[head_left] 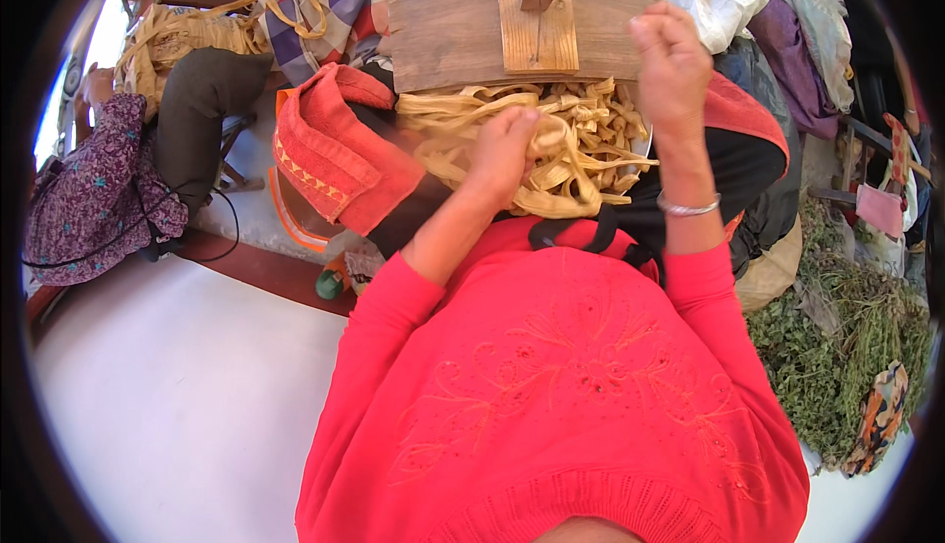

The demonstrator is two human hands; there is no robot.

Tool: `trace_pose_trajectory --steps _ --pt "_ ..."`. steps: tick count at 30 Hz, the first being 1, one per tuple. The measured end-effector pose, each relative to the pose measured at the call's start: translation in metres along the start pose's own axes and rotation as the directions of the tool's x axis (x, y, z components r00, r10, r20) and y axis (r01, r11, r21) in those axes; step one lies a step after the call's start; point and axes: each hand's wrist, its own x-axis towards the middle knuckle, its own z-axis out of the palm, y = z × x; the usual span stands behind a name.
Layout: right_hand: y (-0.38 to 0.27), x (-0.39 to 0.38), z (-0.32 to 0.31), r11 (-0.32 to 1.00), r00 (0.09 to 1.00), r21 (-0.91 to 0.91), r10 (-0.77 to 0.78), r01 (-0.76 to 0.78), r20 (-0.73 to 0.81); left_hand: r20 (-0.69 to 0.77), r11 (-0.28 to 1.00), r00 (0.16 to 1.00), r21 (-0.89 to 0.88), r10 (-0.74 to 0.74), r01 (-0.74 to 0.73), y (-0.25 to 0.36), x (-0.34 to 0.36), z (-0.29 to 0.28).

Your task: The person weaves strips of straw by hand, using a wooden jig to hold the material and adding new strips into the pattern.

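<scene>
Tan strips (576, 174) heaped between the person's thighs, left hand (506, 152) in among them

Clock read from the heap: left hand gripping a loop of strip; right hand (674, 70) raised at 2 o'clock, fingers curled closed, cannot tell if anything is in it; wooden board (443, 41) just beyond at 12; red towel (340, 179) over the thigh at 9; green plants (837, 336) piled well apart at 4
</scene>
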Motion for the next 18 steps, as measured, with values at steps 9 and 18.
trace_pose_trajectory --steps 9,18 --pt "-0.017 -0.067 0.014 0.825 0.883 0.365 0.304 -0.432 0.358 -0.105 0.768 0.781 0.303 0.616 -0.565 0.03 -0.01 0.019" --pt "0.008 -0.091 0.028 0.316 0.687 0.618 0.454 -0.72 0.567 0.305 0.021 0.39 0.765 0.869 -0.644 0.048 -0.001 0.04"
